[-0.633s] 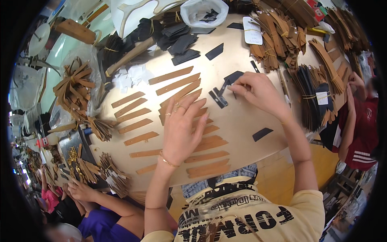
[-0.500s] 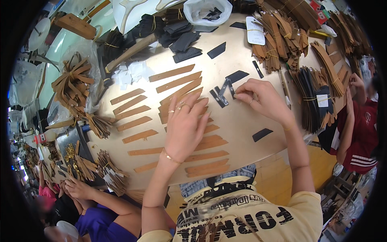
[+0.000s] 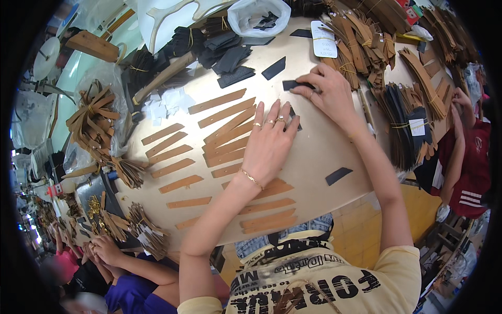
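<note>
White plastic bag (image 3: 260, 15), wooden mallet (image 3: 159, 78), bundled tan strips (image 3: 93, 121), co-worker's purple sleeve (image 3: 137, 294)

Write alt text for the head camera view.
A person's left hand lies flat on tan leather strips spread across a pale table, while the right hand presses a small dark piece. Bundles of brown strips crowd the far edge.

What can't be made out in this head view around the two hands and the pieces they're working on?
- Head view: the left hand lies flat over the tan strips, hiding whatever is under its palm.
- Head view: the right hand covers part of a dark strip; its grip there is unclear.
- Head view: the white tag is too small to read.
- Head view: the table near edge is cut by the person's torso.
</note>
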### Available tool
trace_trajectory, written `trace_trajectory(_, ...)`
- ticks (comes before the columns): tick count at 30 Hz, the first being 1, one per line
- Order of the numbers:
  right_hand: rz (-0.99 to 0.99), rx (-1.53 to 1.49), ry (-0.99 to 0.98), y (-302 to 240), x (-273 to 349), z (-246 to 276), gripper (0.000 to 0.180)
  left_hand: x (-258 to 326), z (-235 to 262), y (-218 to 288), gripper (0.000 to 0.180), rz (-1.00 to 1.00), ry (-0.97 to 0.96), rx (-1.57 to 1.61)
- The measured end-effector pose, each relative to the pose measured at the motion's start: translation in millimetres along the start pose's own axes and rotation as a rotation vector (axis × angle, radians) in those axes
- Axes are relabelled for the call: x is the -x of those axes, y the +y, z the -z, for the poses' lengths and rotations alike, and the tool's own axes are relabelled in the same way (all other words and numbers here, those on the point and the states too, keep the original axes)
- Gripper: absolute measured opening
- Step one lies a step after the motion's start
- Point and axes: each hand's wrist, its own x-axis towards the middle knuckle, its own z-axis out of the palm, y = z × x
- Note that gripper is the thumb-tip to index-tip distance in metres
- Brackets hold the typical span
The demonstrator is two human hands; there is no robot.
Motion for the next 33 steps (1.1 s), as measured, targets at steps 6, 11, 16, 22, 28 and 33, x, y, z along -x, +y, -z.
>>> trace_trajectory(6,0.088,0.086,-0.014,4.9,-23.7,-4.9,0.027,5.5,8.2,2.2,0.041,0.098,0.009,0.143)
trace_trajectory(11,-0.17,-0.147,-0.144,-24.2,10.8,28.1,0.028,22.9,34.0,-13.8,0.037,0.244,0.119,0.223)
trace_trajectory(16,-0.156,0.0,-0.132,-69.3,61.3,24.0,0.024,47.4,47.9,-9.5,0.033,0.365,0.137,0.272)
trace_trajectory(22,-0.17,0.133,-0.012,-73.7,70.1,4.4,0.012,59.7,50.7,7.4,0.033,0.324,0.135,0.365)
trace_trajectory(28,-0.528,-0.551,-0.242,-80.3,68.6,55.8,0.006,46.0,48.1,15.3,0.03,0.429,0.208,0.817)
trace_trajectory(33,-0.508,-0.705,-0.458,-87.7,70.9,73.4,0.008,19.3,36.1,26.0,0.025,0.562,0.205,1.381)
